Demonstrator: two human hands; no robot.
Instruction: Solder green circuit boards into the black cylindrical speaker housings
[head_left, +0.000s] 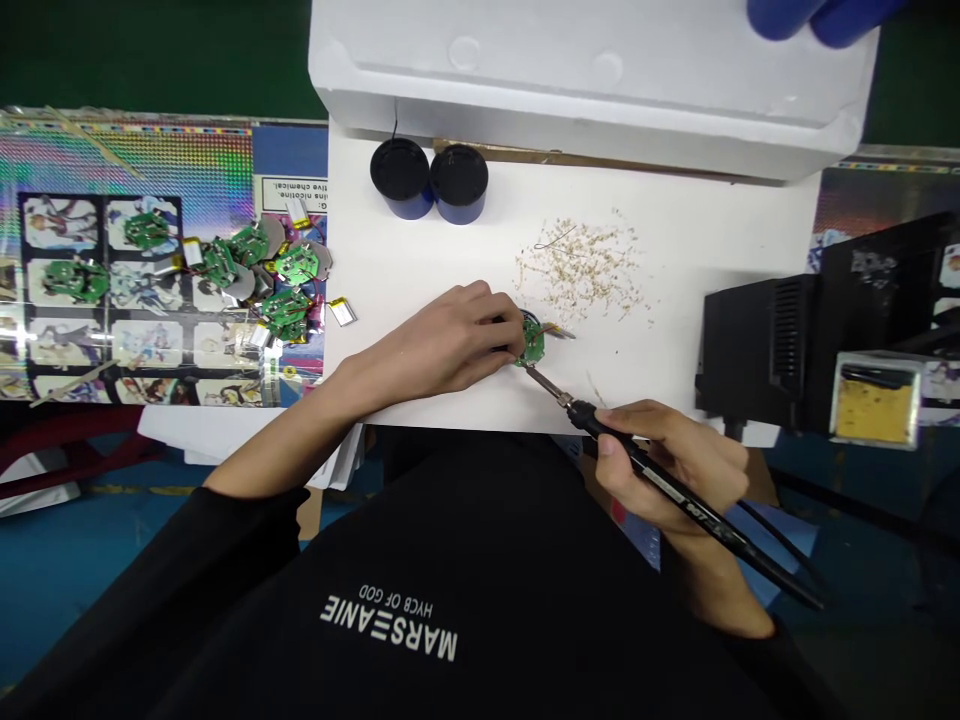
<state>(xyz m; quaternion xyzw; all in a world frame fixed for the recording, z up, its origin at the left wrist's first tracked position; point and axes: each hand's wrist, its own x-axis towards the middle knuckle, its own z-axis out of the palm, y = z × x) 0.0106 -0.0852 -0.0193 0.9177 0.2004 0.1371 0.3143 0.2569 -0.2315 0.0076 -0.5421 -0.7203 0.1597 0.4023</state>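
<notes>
My left hand (472,338) is closed at the left side of a green circuit board (533,342), its fingertips pressed on the board's edge. A small battery (564,333) lies off the board's right side on wires. My right hand (667,455) grips a black soldering iron (652,470) like a pen. The iron's metal tip points up and left and meets the lower edge of the board. What lies under my left fingers is hidden.
Green boards with batteries (255,270) are piled at the left. Two blue-black cylinders (460,183) stand behind my left hand. Tiny tan bits (585,265) litter the white tabletop (450,270). Ahead is a white foam box (585,120); at the right, a black station (757,345) and yellow sponge tray (876,402).
</notes>
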